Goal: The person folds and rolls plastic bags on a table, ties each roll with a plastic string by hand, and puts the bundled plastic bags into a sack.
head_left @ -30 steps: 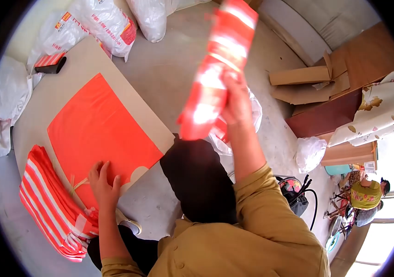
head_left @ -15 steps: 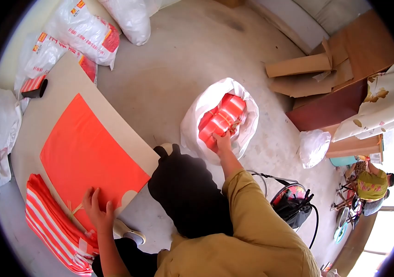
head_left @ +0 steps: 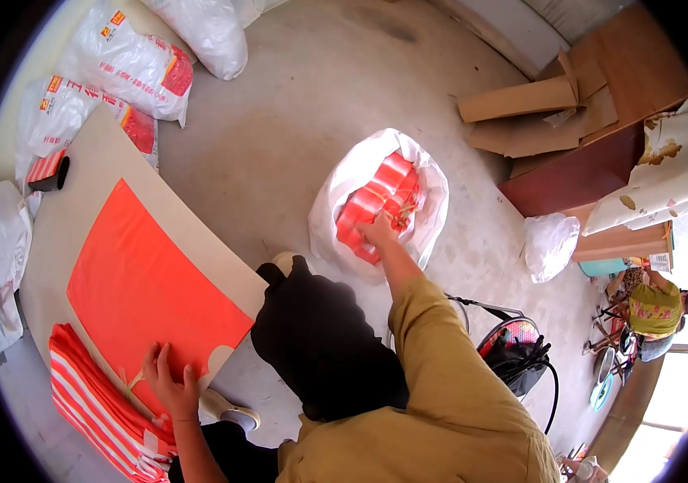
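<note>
My left hand [head_left: 171, 382] lies with fingers spread on a flat red fabric sheet [head_left: 154, 282] on the pale table board [head_left: 199, 233]. Near its wrist, a stack of red-and-white striped fabric [head_left: 102, 410] hangs along the board's near edge. My right hand [head_left: 378, 231] reaches into an open white sack [head_left: 332, 201] on the floor, its fingers closed at the near side of a red-and-white striped fabric bundle [head_left: 376, 193]. Part of those fingers is hidden against the bundle. Thin tan ties show on the bundle.
A small striped piece with a dark edge [head_left: 47, 171] sits at the board's far corner. Filled white bags [head_left: 130, 68] stand behind it. Opened cardboard [head_left: 521, 113] and a clear plastic bag [head_left: 551, 245] are at right. Another person [head_left: 654, 310] sits at far right.
The bundle has gone lower in the sack and turned slightly, with my right hand following at its near side. My left hand stays on the red sheet. The view has shifted a little.
</note>
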Tool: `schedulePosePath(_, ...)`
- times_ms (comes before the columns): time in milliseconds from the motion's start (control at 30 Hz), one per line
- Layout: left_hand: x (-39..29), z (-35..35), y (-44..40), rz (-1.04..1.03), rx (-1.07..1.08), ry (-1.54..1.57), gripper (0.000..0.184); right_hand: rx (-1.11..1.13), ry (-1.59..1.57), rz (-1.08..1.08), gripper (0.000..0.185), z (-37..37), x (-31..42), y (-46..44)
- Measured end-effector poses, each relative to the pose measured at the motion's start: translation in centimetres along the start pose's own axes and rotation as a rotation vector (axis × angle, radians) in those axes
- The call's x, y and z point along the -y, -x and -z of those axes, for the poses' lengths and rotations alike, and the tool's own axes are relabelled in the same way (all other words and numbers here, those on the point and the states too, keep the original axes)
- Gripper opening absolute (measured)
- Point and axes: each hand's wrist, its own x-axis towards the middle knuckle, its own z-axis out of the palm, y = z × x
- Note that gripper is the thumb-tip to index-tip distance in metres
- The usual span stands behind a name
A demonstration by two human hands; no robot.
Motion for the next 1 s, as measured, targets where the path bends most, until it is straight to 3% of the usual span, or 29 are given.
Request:
schedulePosePath(33,0.0,0.0,0.0,0.008,0.003,-0.001,0.050,-0.055,0.045,0.021,0.086,0.0,0.2,0.8)
schedulePosePath(133,0.0,0.1,0.0,0.028,0.014,-0.008,0.051,-0.023,-0.251,-0.152,0.084,9.1,8.4,7.7)
schedulePosePath(233,0.1,0.1,0.2,0.025,0.022,-0.006,0.052,-0.266,0.082,0.164,0.079,8.9,5.9,5.6)
schedulePosePath(333,0.6,0.1,0.4,0.017,0.027,0.009,0.053,-0.207,0.294,0.267,0.082,9.4,6.8,3.1)
schedulePosePath(433,0.7,0.0,0.6,0.017,0.036,0.004,0.056,-0.151,0.379,0.223,0.086,9.2,8.8,0.5)
schedulePosePath(567,1.0,0.0,0.8,0.021,0.044,-0.031,0.062,0.193,0.527,0.062,0.084,9.0,11.6,-1.0)
schedulePosePath(767,0.7,0.2,0.7,0.019,0.046,-0.009,0.065,0.155,0.533,0.081,0.072,6.8,11.5,-3.3)
schedulePosePath(867,1.0,0.3,0.9,0.007,0.054,-0.028,0.065,0.176,0.550,0.184,0.068,7.9,11.7,-1.5)
schedulePosePath(967,0.8,0.3,0.9,0.024,0.063,-0.030,0.064,0.379,0.580,0.397,0.064,9.9,13.9,4.3)
schedulePosePath(1000,0.8,0.3,0.9,0.021,0.059,-0.030,0.064,0.299,0.563,0.504,0.066,8.8,12.3,5.7)
